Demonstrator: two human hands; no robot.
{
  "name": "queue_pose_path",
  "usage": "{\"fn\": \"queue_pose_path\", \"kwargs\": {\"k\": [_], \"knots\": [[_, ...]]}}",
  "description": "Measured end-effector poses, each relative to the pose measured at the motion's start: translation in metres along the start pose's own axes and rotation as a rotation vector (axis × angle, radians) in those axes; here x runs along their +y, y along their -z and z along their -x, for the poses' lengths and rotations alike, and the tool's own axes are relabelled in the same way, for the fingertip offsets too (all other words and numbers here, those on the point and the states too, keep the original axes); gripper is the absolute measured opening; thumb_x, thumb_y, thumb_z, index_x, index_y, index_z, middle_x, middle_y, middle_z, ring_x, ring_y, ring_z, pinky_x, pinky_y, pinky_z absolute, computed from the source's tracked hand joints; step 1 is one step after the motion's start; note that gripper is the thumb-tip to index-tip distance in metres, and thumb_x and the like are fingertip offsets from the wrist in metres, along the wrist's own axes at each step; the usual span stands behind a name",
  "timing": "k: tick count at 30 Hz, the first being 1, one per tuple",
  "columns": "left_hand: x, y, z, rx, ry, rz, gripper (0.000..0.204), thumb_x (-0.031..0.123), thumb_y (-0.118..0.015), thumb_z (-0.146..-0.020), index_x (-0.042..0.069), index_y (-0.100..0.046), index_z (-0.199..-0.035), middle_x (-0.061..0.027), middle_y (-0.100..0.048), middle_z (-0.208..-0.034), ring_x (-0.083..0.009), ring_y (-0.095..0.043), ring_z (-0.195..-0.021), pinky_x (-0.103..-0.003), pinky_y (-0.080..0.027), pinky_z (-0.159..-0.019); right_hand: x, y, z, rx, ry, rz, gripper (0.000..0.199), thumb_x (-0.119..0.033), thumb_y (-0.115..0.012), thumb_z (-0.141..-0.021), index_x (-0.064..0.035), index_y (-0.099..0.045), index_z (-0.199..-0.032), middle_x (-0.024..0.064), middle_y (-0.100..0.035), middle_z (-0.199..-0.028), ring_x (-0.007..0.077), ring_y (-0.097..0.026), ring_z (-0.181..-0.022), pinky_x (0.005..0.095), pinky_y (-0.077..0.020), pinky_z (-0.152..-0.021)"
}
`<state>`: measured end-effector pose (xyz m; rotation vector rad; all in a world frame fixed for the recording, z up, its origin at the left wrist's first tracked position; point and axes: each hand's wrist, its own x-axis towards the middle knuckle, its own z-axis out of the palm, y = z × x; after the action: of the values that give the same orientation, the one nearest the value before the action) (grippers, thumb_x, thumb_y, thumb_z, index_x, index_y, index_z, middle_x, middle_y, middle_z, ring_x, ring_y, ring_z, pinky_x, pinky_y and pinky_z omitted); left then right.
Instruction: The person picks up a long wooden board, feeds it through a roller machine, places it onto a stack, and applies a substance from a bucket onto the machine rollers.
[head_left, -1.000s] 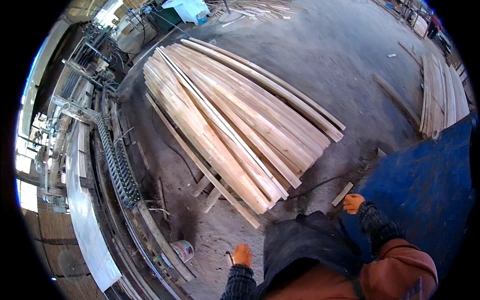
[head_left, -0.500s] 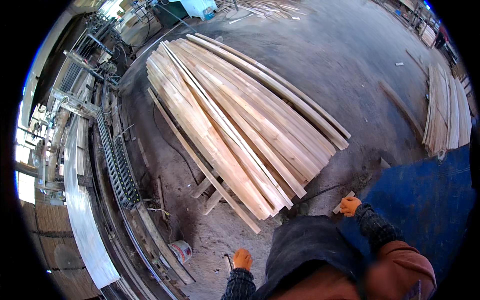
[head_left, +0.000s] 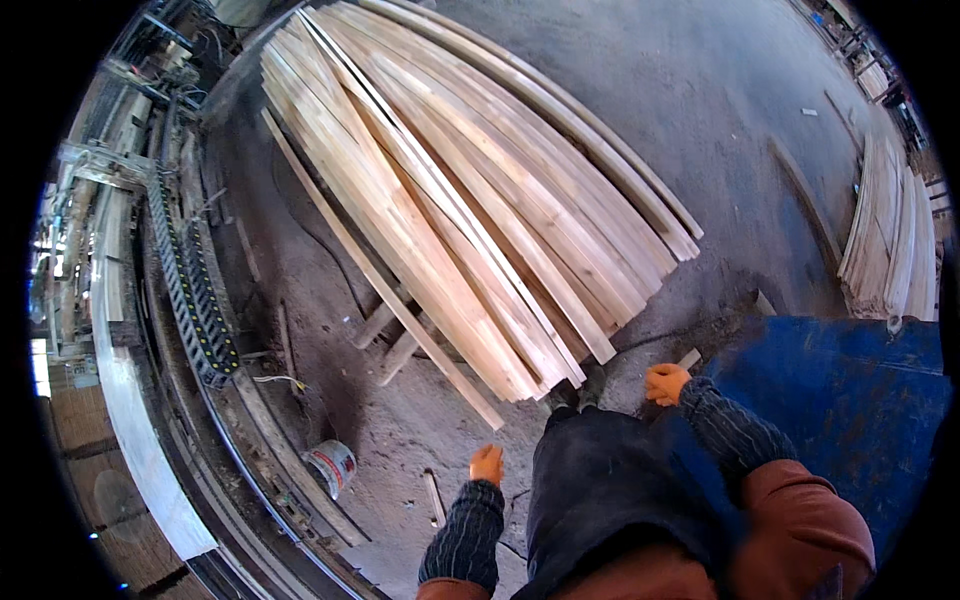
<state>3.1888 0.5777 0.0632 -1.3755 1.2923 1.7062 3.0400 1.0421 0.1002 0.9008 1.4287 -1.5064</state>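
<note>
My left hand, in an orange glove, hangs in front of the near end of a narrow board. Its fingers are curled in and nothing shows in them. My right hand, gloved the same way, is also curled with nothing visible in it. It is nearest to the lower right end of a large pile of long pale boards, apart from them. Past its knuckles a short wood scrap shows on the floor. The boards lie lengthwise away from me, some overlapping at a slant, on wooden supports.
A blue metal sheet spreads at my right, with another board stack beyond it. Along the left run machine rails with a cable chain. A white bucket and a thin stick are on the dusty floor.
The view has tipped down and the boards appear nearer. My right hand has moved left, off the wood scrap it overlapped. My left hand has come forward, toward the narrow board's end.
</note>
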Motion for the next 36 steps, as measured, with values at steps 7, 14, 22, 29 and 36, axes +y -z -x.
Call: {"fn": "queue_pose_path", "kwargs": {"k": [7, 14, 22, 29, 36], "knots": [[0.074, -0.098, -0.078, -0.119, -0.203, -0.061, 0.082, 0.027, -0.072, -0.086, 0.005, -0.029, -0.153, -0.0143, -0.049, -0.143, -0.0283, -0.055, -0.118, -0.040, -0.046, -0.097, 0.013, -0.036, -0.102, 0.176, 0.238, 0.525, 0.077, -0.043, -0.079, -0.080, -0.0004, -0.051, -0.138, 0.0228, -0.063, -0.122, 0.0321, -0.061, -0.112, 0.0404, -0.0488, -0.094], [0.085, -0.147, -0.143, 0.321, -0.373, -0.457, 0.108, 0.029, -0.085, -0.067, 0.001, -0.025, -0.152, -0.0252, -0.051, -0.136, -0.0376, -0.053, -0.120, -0.043, -0.045, -0.101, 0.023, -0.075, -0.161, 0.327, 0.147, 0.417, 0.096, -0.050, -0.080, -0.072, 0.0004, -0.043, -0.145, 0.0247, -0.052, -0.140, 0.0349, -0.050, -0.131, 0.0406, -0.0389, -0.110], [0.088, -0.154, -0.171, 0.365, -0.369, -0.530, 0.095, 0.026, -0.083, -0.068, -0.005, -0.035, -0.144, -0.0236, -0.059, -0.127, -0.0339, -0.059, -0.114, -0.039, -0.047, -0.100, 0.024, -0.062, -0.163, 0.222, 0.183, 0.293, 0.080, -0.044, -0.083, -0.068, 0.0023, -0.058, -0.128, 0.0201, -0.067, -0.119, 0.0317, -0.063, -0.110, 0.0380, -0.0491, -0.098], [0.098, -0.161, -0.144, 0.458, -0.454, -0.684, 0.055, 0.031, -0.076, -0.070, -0.007, -0.057, -0.105, -0.0237, -0.069, -0.093, -0.0384, -0.066, -0.088, -0.044, -0.052, -0.084, 0.026, -0.101, -0.149, 0.440, 0.207, 0.336, 0.057, -0.024, -0.084, -0.069, -0.0002, -0.062, -0.116, 0.0132, -0.069, -0.102, 0.0228, -0.064, -0.094, 0.0339, -0.0509, -0.086], [0.091, -0.224, -0.135, 0.452, -0.689, -0.806, 0.067, 0.021, -0.068, -0.077, -0.007, -0.048, -0.134, -0.0258, -0.065, -0.094, -0.0430, -0.063, -0.092, -0.050, -0.050, -0.085, 0.032, -0.128, -0.136, 0.546, 0.232, 0.354, 0.058, -0.031, -0.081, -0.075, -0.0008, -0.061, -0.119, 0.0149, -0.069, -0.106, 0.0233, -0.065, -0.099, 0.0349, -0.0511, -0.088]]}}
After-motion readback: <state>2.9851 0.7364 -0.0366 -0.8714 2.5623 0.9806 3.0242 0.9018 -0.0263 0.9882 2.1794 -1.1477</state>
